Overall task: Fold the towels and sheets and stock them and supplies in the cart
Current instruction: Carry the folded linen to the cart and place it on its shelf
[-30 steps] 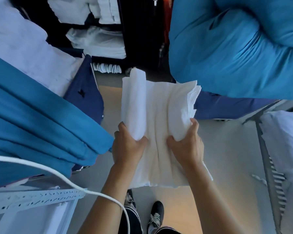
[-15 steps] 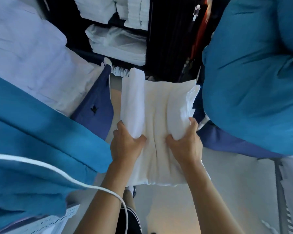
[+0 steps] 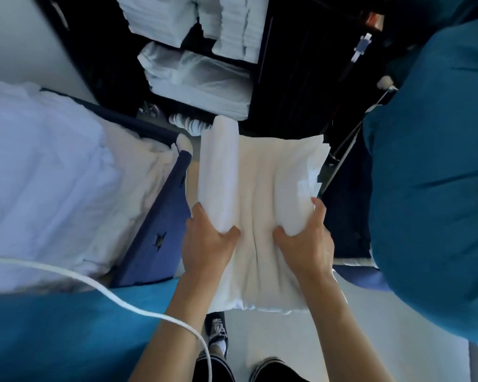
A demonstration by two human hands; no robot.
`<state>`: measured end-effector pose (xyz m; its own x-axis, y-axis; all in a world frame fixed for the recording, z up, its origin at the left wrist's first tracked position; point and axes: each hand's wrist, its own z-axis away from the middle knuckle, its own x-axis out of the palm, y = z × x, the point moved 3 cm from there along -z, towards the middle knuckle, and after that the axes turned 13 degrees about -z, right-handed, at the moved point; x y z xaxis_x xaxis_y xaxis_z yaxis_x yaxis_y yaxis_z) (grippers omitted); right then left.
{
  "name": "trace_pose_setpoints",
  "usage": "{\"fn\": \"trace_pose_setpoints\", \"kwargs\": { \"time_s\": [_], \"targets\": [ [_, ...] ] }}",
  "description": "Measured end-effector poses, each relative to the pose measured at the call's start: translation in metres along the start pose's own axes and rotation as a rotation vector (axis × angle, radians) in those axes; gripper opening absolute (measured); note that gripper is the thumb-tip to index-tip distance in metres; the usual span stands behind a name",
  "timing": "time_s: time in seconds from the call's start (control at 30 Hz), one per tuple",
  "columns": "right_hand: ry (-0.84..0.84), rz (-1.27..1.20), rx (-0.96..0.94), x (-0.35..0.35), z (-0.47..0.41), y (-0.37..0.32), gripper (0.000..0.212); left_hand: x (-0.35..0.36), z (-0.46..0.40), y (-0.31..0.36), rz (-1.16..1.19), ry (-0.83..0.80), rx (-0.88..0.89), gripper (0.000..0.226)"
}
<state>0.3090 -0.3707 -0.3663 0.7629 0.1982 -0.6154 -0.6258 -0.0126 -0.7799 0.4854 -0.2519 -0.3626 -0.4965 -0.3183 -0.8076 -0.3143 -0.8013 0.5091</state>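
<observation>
I hold a folded white sheet (image 3: 260, 194) flat in front of me, over the floor. My left hand (image 3: 204, 244) grips its near left side, thumb on top. My right hand (image 3: 307, 241) grips its near right side the same way. The sheet's far edge points toward a black cart (image 3: 295, 64). On the cart's shelves lie stacks of folded white linen (image 3: 199, 78), with more white stacks (image 3: 232, 26) on the shelf above.
A dark blue bin holding loose white linen (image 3: 53, 175) stands on my left. A large teal laundry bag (image 3: 436, 188) bulges on my right, and teal fabric (image 3: 66, 334) lies at the lower left. A white cord (image 3: 116, 299) crosses my left forearm. My shoes show below.
I have stepped toward the black cart with the folded sheet. The cart's shelves now sit larger and closer, and the bins have slid past on both sides. My grip is unchanged.
</observation>
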Motion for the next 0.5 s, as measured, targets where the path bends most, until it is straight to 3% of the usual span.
{"fn": "trace_pose_setpoints", "kwargs": {
  "time_s": [0.47, 0.5],
  "targets": [
    [0.032, -0.049, -0.052, -0.007, -0.163, -0.062, 0.088, -0.001, -0.124, 0.121, 0.007, 0.059, 0.074, 0.072],
    [0.014, -0.060, -0.042, -0.001, -0.204, -0.061, 0.089, 0.013, -0.152, 0.143, -0.004, 0.080, 0.058, 0.071]
  ]
}}
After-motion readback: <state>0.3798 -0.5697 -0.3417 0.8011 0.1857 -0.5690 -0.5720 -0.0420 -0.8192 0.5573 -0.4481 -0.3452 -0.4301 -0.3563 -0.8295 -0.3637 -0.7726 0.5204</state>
